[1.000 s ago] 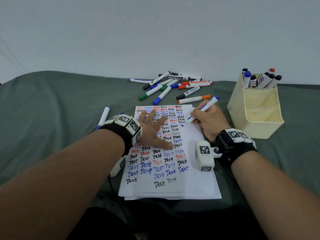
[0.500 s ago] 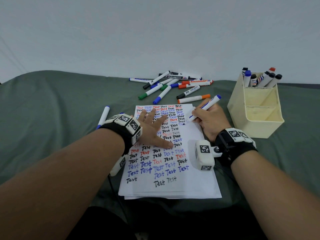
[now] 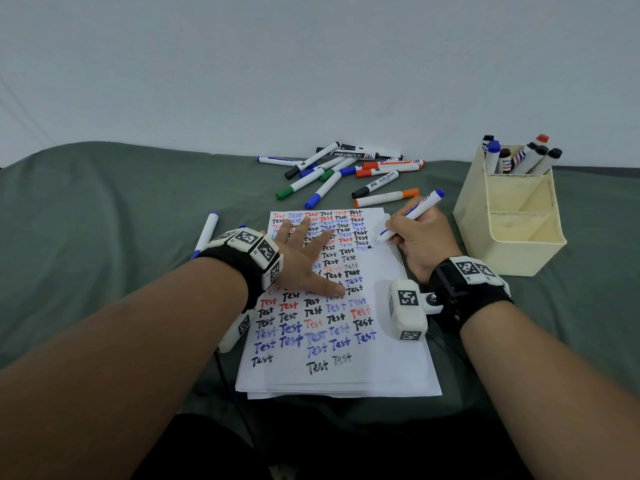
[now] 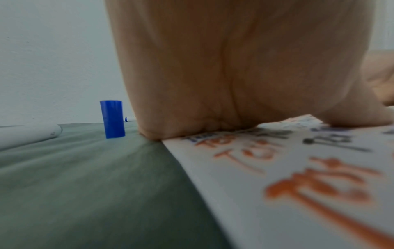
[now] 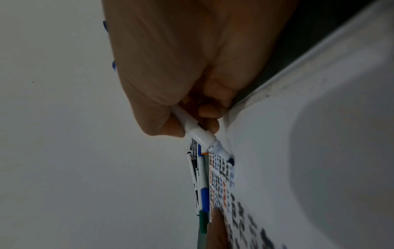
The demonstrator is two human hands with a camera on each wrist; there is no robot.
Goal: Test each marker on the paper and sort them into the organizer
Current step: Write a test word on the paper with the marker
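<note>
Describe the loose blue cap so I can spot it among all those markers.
Start at the sheet of paper covered in "Test" scribbles, then go to its left edge, where the left hand lies flat. The blue cap stands upright on the green cloth just beyond that hand. Unlike the other caps, it sits alone with no marker in it.

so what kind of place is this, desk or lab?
Looks like a makeshift indoor work surface, not a lab bench: a wrinkled grey-green cloth covers it, set against a plain pale wall. Only stationery shows: paper, loose markers, a cream organizer.
</note>
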